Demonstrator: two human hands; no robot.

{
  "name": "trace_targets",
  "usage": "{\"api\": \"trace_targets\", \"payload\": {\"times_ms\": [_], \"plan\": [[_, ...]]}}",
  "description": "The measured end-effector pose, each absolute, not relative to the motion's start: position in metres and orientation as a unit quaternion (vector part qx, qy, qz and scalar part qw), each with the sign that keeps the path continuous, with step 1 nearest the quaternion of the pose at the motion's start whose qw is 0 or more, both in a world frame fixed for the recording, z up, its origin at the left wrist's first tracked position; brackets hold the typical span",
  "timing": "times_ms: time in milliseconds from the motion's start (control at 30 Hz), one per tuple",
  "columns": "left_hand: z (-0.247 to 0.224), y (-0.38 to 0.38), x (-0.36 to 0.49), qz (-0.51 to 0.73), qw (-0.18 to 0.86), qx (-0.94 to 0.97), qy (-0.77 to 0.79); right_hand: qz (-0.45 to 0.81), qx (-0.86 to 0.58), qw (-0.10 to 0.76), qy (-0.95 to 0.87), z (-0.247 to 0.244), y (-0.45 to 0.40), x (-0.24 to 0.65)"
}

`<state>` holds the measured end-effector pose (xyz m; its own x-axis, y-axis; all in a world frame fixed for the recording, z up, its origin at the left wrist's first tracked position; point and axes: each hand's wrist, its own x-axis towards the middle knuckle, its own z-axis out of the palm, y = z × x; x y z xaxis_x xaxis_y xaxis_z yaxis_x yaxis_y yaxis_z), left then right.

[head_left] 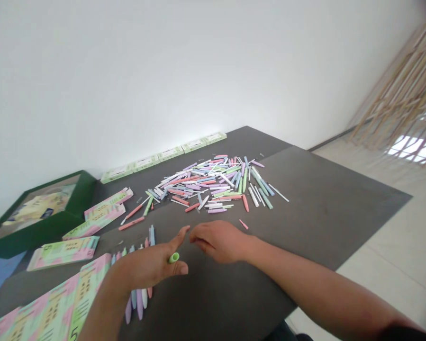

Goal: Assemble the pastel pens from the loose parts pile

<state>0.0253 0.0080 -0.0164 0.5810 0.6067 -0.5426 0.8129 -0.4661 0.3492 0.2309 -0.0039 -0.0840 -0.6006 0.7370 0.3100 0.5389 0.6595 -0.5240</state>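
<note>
Mint-green pen cap (174, 257), tilted, in left hand (149, 267)

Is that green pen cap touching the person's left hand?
Touching: the head view shows the green pen cap wedged between the fingers of the left hand.

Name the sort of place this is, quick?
Probably a small pen-packing workspace, maybe a workshop or home setup. A dark table holds a loose heap of pastel pens, printed cardboard sleeves marked 5 lie beside it, and there is a green carton.
</note>
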Motion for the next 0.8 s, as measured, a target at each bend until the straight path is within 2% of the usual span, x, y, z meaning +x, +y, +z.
{"api": "trace_targets", "payload": {"times_ms": [67, 133, 167, 233, 467, 800], "plan": [[-0.014, 0.007, 0.026, -0.205, 0.311, 0.823, 0.429, 0.136, -0.469, 0.195, -0.851, -0.078, 0.013, 0.257], [-0.013, 0.007, 0.027, -0.214, 0.319, 0.818, 0.429, 0.088, -0.597, 0.087, -0.793, -0.076, 0.033, 0.287], [-0.012, 0.006, 0.027, -0.215, 0.32, 0.818, 0.427, 0.071, -0.633, 0.035, -0.77, -0.077, 0.042, 0.302], [-0.012, 0.006, 0.028, -0.218, 0.321, 0.816, 0.429, 0.07, -0.643, 0.001, -0.762, -0.082, 0.056, 0.323], [-0.012, 0.004, 0.03, -0.216, 0.309, 0.823, 0.425, 0.031, -0.623, -0.004, -0.782, -0.104, 0.06, 0.322], [-0.009, 0.003, 0.031, -0.219, 0.305, 0.825, 0.423, 0.006, -0.584, -0.006, -0.812, -0.105, 0.066, 0.309]]}}
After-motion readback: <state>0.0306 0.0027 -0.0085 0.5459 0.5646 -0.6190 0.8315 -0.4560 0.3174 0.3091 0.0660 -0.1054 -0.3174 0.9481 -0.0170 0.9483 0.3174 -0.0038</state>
